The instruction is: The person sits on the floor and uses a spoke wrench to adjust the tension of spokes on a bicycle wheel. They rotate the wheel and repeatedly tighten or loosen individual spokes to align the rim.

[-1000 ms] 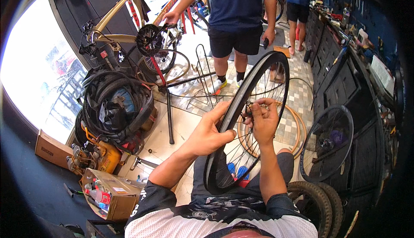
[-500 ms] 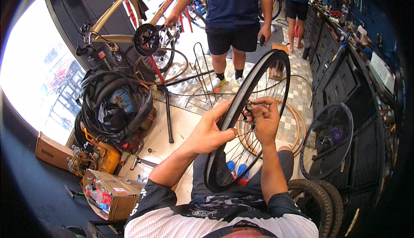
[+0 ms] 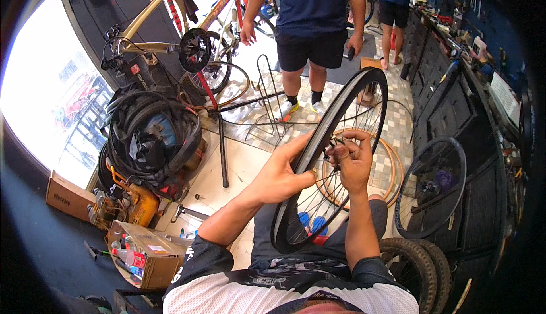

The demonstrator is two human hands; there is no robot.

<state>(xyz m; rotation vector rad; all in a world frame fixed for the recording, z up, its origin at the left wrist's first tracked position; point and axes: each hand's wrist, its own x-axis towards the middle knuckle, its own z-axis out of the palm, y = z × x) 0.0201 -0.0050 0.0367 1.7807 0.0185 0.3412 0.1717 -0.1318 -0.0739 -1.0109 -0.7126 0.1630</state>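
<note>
A black spoked bicycle wheel point(image 3: 284, 220) stands tilted in front of me, its lower part above my lap. My left hand point(image 3: 281, 174) is closed on the near left side of its rim, with the thumb lying across the rim. At the middle of the wheel, the fingers of my right hand point(image 3: 355, 166) are bent and pinched round the end of the hub point(image 3: 332, 150). Those fingers partly cover the hub, so its small parts do not show clearly.
Ahead stands a person point(image 3: 311, 18) holding a small dark object. A gold bicycle frame point(image 3: 149, 48) and piled tyres point(image 3: 128, 143) are at left, above a cardboard box point(image 3: 162, 260). Drawers point(image 3: 443, 106), another wheel point(image 3: 404, 200) and knobbly tyres point(image 3: 438, 268) line the right.
The wheel and both hands have shifted slightly to the right, my grip unchanged. The person ahead has drawn a hand away from the bicycle and now lets that arm hang.
</note>
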